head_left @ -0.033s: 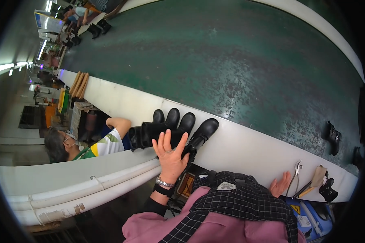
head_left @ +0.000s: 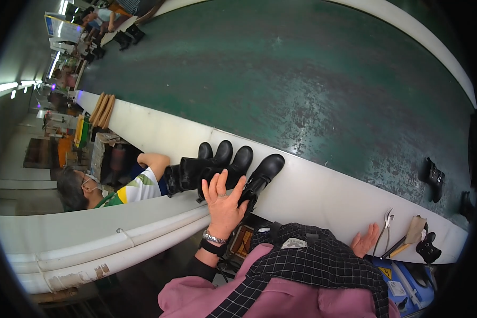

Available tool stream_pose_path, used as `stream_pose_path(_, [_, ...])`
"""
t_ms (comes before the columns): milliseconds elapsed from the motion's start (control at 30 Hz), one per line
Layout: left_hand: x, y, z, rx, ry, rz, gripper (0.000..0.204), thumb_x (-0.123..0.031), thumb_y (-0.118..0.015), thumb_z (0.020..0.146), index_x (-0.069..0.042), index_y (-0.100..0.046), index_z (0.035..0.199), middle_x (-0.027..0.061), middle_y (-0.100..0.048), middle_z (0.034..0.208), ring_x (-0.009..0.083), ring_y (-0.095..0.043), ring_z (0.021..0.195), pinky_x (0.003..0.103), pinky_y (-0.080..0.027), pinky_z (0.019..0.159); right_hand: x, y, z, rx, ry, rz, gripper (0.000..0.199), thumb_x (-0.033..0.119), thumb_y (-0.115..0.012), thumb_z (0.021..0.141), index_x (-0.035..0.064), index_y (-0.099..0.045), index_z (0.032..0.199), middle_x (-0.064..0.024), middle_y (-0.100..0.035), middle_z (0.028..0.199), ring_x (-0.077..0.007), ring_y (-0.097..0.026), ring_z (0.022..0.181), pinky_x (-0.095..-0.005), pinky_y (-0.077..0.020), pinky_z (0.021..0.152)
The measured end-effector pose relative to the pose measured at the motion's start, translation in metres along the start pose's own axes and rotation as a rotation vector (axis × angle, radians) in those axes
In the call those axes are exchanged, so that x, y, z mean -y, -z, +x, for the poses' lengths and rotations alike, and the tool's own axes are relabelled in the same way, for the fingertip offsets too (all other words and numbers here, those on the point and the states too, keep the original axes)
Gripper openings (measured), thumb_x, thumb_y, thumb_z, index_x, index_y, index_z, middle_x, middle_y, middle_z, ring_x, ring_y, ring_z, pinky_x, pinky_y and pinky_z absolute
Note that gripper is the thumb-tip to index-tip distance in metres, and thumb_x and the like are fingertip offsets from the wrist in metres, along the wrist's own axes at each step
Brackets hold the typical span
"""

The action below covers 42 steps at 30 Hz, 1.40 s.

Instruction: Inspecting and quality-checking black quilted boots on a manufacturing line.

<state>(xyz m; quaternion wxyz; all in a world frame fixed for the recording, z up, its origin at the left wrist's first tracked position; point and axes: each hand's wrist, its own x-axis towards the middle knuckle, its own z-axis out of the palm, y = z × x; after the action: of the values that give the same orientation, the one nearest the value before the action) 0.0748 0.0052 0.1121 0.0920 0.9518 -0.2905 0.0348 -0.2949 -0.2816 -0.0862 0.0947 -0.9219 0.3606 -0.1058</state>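
My left hand [head_left: 225, 208], with a ring and a wristwatch, is raised with its fingers spread and holds nothing visible. Just beyond it, several black boots stand in a row on the white ledge. The rightmost boot [head_left: 266, 168] is behind my thumb and index finger; I cannot tell if they touch it. Other boots, such as a tall one [head_left: 196, 168], are partly hidden by my fingers and by each other. At the ledge's near edge on the right, my right hand [head_left: 363, 241] is held with its fingers stretched out, apart from the pliers [head_left: 388, 218].
A green conveyor belt [head_left: 238, 69] runs beyond the white ledge [head_left: 312, 193]. Single black boots lie at the right, one on the belt [head_left: 435, 180]. A yellow-handled tool [head_left: 400, 250] rests near the pliers. A co-worker [head_left: 122, 193] sits at the left, beside white pipes [head_left: 127, 241].
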Motion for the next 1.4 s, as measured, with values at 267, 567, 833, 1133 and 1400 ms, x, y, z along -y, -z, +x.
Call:
stream_pose_path(267, [-0.008,-0.025,0.006,0.173,-0.194,-0.153,0.015,-0.012,-0.070,0.067,-0.008,-0.056,0.071,0.0081,-0.057,0.070,0.0262,-0.058,0.073,0.041,-0.045,0.067,0.007,0.012,0.025,-0.003,-0.090,0.051,0.050,0.011,-0.057,0.077,-0.0008,-0.045,0.124,-0.0210,-0.041,0.133,-0.0386,-0.035,0.126,-0.0484,-0.0281,0.103])
stream_pose_path(567, [-0.023,-0.016,-0.011,-0.246,-0.267,-0.416,0.013,0.001,-0.057,0.064,0.000,-0.057,0.077,0.0127,-0.051,0.062,0.0315,-0.053,0.054,0.039,-0.042,0.050,0.069,0.062,0.135,0.171,-0.131,0.755,0.037,0.013,-0.067,0.075,0.0003,-0.057,0.108,-0.0132,-0.061,0.106,-0.0267,-0.058,0.102,-0.0374,-0.0455,0.088])
stream_pose_path(833, [-0.073,0.001,0.006,-0.410,-0.426,-0.550,0.023,-0.003,-0.054,0.055,0.002,-0.059,0.078,0.0126,-0.050,0.060,0.0320,-0.050,0.050,0.039,-0.041,0.047,0.192,0.065,0.206,0.524,0.177,1.315,0.071,0.025,-0.074,0.074,0.0061,-0.042,0.134,-0.0121,-0.053,0.127,-0.0237,-0.049,0.121,-0.0392,-0.0349,0.103])
stream_pose_path(1133, [-0.115,0.006,0.007,-0.351,-0.571,-0.716,0.009,-0.006,-0.060,0.066,-0.001,-0.058,0.073,0.0117,-0.049,0.060,0.0310,-0.050,0.049,0.039,-0.039,0.045,0.195,0.051,0.220,0.971,0.049,1.953,0.073,0.036,-0.075,0.068,0.0060,-0.046,0.128,-0.0096,-0.056,0.123,-0.0235,-0.058,0.108,-0.0412,-0.0397,0.102])
stream_pose_path(1400, [-0.143,0.022,0.078,-0.008,-0.285,-1.085,0.025,-0.023,-0.054,0.090,0.001,-0.053,0.089,0.0108,-0.052,0.073,0.0190,-0.048,0.064,0.033,-0.039,0.059,0.186,0.070,0.216,1.034,-0.347,2.192,0.057,0.055,-0.056,0.086,0.0080,-0.056,0.118,-0.0110,-0.064,0.108,-0.0209,-0.065,0.095,-0.0387,-0.0550,0.082])
